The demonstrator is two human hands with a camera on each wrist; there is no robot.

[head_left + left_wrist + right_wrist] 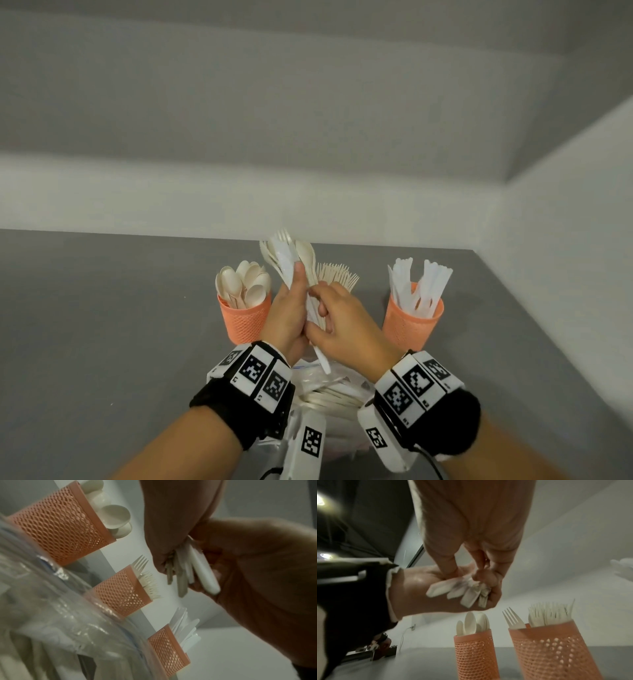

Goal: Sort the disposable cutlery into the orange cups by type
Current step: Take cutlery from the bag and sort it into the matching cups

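1. Your left hand (287,315) has its grip wrapped round a mixed bundle of cutlery (291,257), held upright above the tabletop (102,308).
2. Your right hand (342,325) pinches one white piece in that bundle.
3. Left of your grip is the spoon cup (245,322); right, the knife cup (412,325); behind, the fork cup (120,593).

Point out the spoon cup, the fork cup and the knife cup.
spoon cup (244,322), head view, mesh wall
fork cup (120,595), left wrist view, mesh wall
knife cup (409,327), head view, mesh wall
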